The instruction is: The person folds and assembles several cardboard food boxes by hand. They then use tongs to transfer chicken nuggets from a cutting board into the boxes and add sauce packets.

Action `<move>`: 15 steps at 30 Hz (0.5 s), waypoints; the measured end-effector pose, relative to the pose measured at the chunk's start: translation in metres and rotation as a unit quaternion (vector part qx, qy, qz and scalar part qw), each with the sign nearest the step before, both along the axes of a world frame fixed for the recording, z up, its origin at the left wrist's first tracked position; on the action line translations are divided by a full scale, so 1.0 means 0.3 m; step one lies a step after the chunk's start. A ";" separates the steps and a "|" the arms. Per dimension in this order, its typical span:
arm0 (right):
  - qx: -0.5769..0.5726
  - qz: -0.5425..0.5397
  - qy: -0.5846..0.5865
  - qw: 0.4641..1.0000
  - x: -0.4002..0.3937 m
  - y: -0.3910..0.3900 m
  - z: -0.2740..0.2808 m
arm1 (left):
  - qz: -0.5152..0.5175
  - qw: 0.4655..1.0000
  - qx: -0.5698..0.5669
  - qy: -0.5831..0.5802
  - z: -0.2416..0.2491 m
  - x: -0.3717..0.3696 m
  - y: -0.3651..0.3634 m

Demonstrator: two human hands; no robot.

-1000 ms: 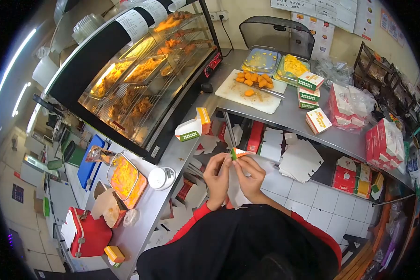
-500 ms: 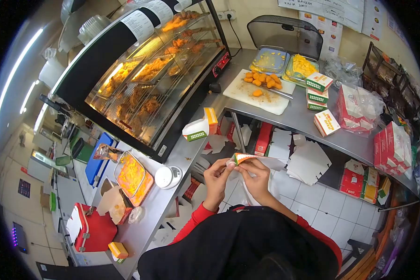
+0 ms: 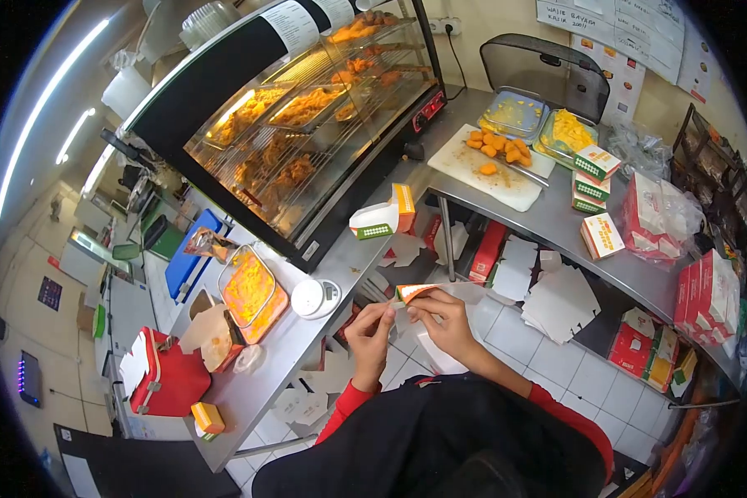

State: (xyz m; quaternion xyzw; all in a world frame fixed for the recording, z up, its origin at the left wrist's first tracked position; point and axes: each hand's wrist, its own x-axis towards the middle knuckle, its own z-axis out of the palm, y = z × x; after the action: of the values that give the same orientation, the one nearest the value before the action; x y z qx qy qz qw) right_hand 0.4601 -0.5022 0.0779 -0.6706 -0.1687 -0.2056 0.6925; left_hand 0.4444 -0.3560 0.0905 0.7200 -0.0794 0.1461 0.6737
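With both hands in front of my body, I hold a small food carton (image 3: 415,293), orange, white and green, partly folded. My left hand (image 3: 368,336) pinches its near left edge between thumb and fingertips. On its near side, my right hand (image 3: 445,319) grips a panel with thumb and fingers. The carton's underside and far end are partly hidden. Just beyond, on the counter, stands an open carton (image 3: 375,222) of the same kind. Closed cartons (image 3: 589,202) are stacked to the right, with a single carton (image 3: 602,236) beside them.
A glass warming cabinet (image 3: 299,124) with fried chicken fills the left. A cutting board (image 3: 519,192) holds nuggets (image 3: 500,147) and a knife. A white scale (image 3: 310,300), a tray of yellow-orange food (image 3: 249,282) and a red box (image 3: 168,373) line the left counter. Flat cardboard (image 3: 560,303) lies below the counter.
The view has turned, so the surroundings sit further right in the picture. Both hands keep hold of the carton, and my left fingers have shifted slightly along its edge.
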 end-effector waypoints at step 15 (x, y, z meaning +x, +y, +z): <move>0.205 0.273 0.174 0.924 -0.239 0.195 0.007 | 0.039 0.998 -0.022 -0.052 0.043 -0.288 0.165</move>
State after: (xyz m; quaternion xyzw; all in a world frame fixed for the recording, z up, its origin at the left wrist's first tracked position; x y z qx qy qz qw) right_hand 0.3883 -0.4436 0.0799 -0.4674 -0.1762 0.0815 0.8624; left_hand 0.3581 -0.3065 0.1035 0.6994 -0.0826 0.2114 0.6777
